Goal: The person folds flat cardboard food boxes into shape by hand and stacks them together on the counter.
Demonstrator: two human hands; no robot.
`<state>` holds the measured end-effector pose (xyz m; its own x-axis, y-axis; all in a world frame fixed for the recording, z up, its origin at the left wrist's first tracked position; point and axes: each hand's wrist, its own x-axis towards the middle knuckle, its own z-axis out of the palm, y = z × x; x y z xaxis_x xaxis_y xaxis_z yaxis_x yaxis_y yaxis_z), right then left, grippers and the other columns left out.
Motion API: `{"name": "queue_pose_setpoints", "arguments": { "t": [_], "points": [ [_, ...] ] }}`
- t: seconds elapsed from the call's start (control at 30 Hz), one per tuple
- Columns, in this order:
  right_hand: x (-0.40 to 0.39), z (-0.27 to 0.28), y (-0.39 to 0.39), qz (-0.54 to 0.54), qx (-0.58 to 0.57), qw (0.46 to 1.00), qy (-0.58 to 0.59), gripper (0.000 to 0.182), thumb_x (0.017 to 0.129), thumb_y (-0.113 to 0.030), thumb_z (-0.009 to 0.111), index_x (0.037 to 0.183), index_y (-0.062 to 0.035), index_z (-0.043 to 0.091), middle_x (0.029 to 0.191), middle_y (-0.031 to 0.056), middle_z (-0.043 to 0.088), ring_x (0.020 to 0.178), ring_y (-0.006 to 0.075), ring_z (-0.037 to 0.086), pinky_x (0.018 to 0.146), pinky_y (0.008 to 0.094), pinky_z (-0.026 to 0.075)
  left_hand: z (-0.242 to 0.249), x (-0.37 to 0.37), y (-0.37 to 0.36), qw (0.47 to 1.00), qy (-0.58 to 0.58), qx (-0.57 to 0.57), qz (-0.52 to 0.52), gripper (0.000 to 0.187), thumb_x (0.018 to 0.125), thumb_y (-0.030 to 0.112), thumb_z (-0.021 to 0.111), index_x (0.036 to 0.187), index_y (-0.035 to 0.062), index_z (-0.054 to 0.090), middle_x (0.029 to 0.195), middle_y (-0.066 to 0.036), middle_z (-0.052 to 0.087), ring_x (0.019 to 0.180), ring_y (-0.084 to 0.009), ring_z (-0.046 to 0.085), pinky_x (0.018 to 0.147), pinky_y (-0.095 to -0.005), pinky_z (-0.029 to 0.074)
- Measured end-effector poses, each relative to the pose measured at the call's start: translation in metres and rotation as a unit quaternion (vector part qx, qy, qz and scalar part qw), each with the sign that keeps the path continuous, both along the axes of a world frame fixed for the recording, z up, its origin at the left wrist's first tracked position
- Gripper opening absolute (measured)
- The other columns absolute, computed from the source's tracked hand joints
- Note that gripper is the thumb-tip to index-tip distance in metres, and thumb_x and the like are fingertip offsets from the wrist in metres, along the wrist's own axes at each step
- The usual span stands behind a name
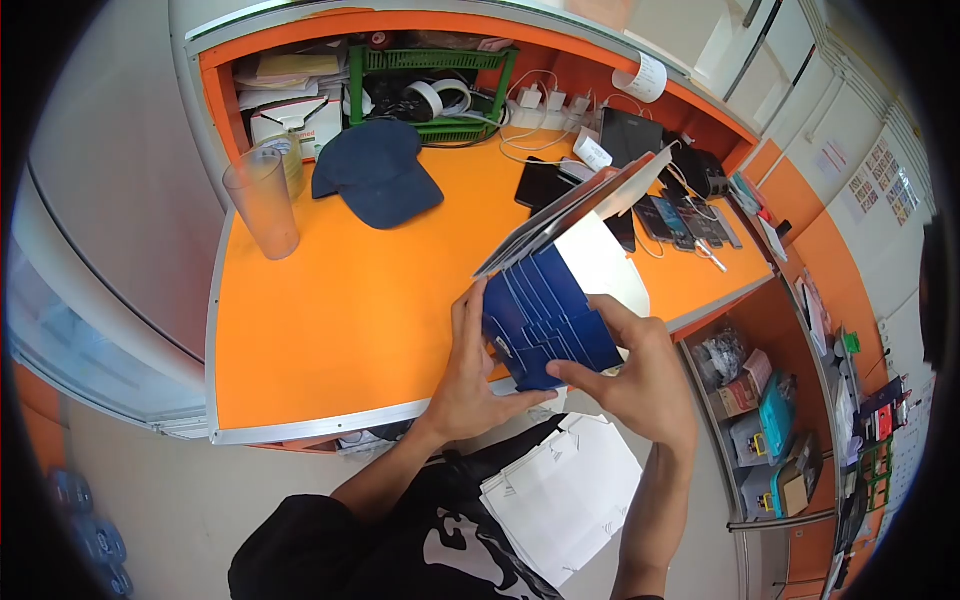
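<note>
Both of my hands hold a stack of blue cards or folders [545, 310] above the front edge of the orange desk [340, 330]. My left hand [468, 385] grips its left side and lower corner, with the thumb underneath. On the right side, my right hand [635, 375] has its thumb on the front and its fingers behind. White sheets [600, 260] and other flat covers fan out from the back of the stack. White papers [565, 490] lie on my lap below my hands.
A dark blue cap [378, 175] and a clear cup [262, 205] stand on the desk's left. Phones [670, 222] and cables lie at the back right. Behind are a green basket [430, 62] and a paper roll [640, 78]. Shelves [735, 440] stand at the right.
</note>
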<state>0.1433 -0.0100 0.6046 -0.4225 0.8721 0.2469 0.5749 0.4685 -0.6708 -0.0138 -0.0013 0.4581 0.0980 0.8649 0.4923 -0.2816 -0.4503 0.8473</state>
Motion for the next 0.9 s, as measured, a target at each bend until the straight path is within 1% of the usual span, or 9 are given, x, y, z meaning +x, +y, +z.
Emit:
{"name": "queue_pose_setpoints", "arguments": {
  "t": [0.3,0.4,0.47,0.67,0.7,0.73,0.8,0.83,0.9],
  "points": [
    [-0.018,-0.008,-0.006,-0.092,-0.030,0.994,-0.047,0.040,0.073,-0.003,0.080,0.110,0.0033,0.065,0.085,0.0246,0.072,0.075,0.0362,0.072,0.073,0.0412,0.055,-0.004,0.000,-0.003,0.993,-0.098,-0.027,-0.058,0.135,0.064,-0.007,0.089,0.157,0.0053,-0.008,0.152,-0.016,0.011,0.146,-0.0325,0.027,0.112,-0.0481,0.047],
    [-0.020,-0.015,-0.007,-0.101,0.001,0.994,-0.045,0.040,0.073,-0.004,0.079,0.110,0.0018,0.065,0.085,0.0227,0.072,0.075,0.0369,0.072,0.071,0.0419,0.054,-0.009,-0.001,-0.002,0.989,-0.123,0.003,-0.078,0.126,0.073,-0.004,0.085,0.158,0.0066,-0.006,0.152,-0.015,0.019,0.145,-0.0296,0.029,0.113,-0.0473,0.045],
    [-0.021,-0.014,-0.006,-0.098,0.020,0.994,-0.041,0.048,0.074,-0.004,0.079,0.119,-0.0015,0.061,0.085,0.0213,0.072,0.074,0.0357,0.070,0.072,0.0426,0.052,-0.009,-0.001,-0.002,0.935,-0.314,-0.101,-0.134,0.103,0.086,0.000,0.076,0.158,0.0067,0.003,0.149,-0.013,0.030,0.143,-0.0257,0.034,0.111,-0.0453,0.044],
    [-0.028,-0.015,-0.006,-0.072,0.106,0.971,-0.200,0.064,0.070,-0.009,0.086,0.128,-0.0087,0.059,0.080,0.0109,0.069,0.093,0.0294,0.062,0.088,0.0401,0.041,-0.004,0.002,-0.007,0.918,-0.322,-0.205,-0.108,0.074,0.095,-0.002,0.064,0.154,0.0120,0.021,0.143,-0.010,0.041,0.133,-0.0211,0.046,0.109,-0.0435,0.045],
    [-0.024,-0.025,-0.005,-0.048,0.151,0.972,-0.171,0.062,0.069,-0.010,0.087,0.126,-0.0119,0.061,0.102,0.0114,0.070,0.105,0.0313,0.060,0.095,0.0435,0.036,-0.006,0.002,-0.007,0.918,-0.321,-0.205,-0.107,0.074,0.095,-0.002,0.064,0.154,0.0120,0.021,0.143,-0.010,0.041,0.133,-0.0211,0.046,0.109,-0.0435,0.045],
    [-0.025,-0.033,-0.008,-0.047,0.150,0.973,-0.169,0.062,0.069,-0.010,0.087,0.126,-0.0119,0.061,0.102,0.0114,0.070,0.105,0.0313,0.060,0.095,0.0435,0.036,-0.010,0.001,-0.006,0.918,-0.322,-0.206,-0.103,0.073,0.096,-0.001,0.062,0.155,0.0142,0.022,0.142,-0.008,0.041,0.133,-0.0218,0.046,0.107,-0.0457,0.045],
    [-0.026,-0.049,-0.018,-0.107,0.337,0.918,-0.180,0.058,0.068,-0.012,0.088,0.120,-0.0138,0.064,0.128,0.0132,0.063,0.118,0.0323,0.057,0.098,0.0480,0.033,-0.011,-0.002,-0.007,0.918,-0.324,-0.206,-0.097,0.072,0.097,0.000,0.061,0.156,0.0164,0.022,0.141,-0.006,0.042,0.133,-0.0224,0.047,0.105,-0.0480,0.045],
    [-0.022,-0.061,-0.025,-0.111,0.350,0.909,-0.197,0.038,0.076,-0.009,0.076,0.113,-0.0135,0.069,0.141,0.0155,0.055,0.129,0.0305,0.053,0.098,0.0471,0.031,-0.008,-0.004,-0.009,0.911,-0.338,-0.213,-0.105,0.072,0.097,0.000,0.060,0.156,0.0166,0.022,0.141,-0.006,0.042,0.133,-0.0229,0.046,0.106,-0.0486,0.044],
    [-0.017,-0.088,-0.032,-0.115,0.386,0.897,-0.182,0.034,0.077,-0.009,0.074,0.111,-0.0123,0.070,0.143,0.0169,0.053,0.130,0.0314,0.052,0.098,0.0471,0.031,-0.009,-0.004,-0.010,0.901,-0.354,-0.223,-0.113,0.073,0.097,0.000,0.060,0.156,0.0169,0.021,0.141,-0.006,0.042,0.134,-0.0234,0.045,0.107,-0.0491,0.044]
  ]
}}
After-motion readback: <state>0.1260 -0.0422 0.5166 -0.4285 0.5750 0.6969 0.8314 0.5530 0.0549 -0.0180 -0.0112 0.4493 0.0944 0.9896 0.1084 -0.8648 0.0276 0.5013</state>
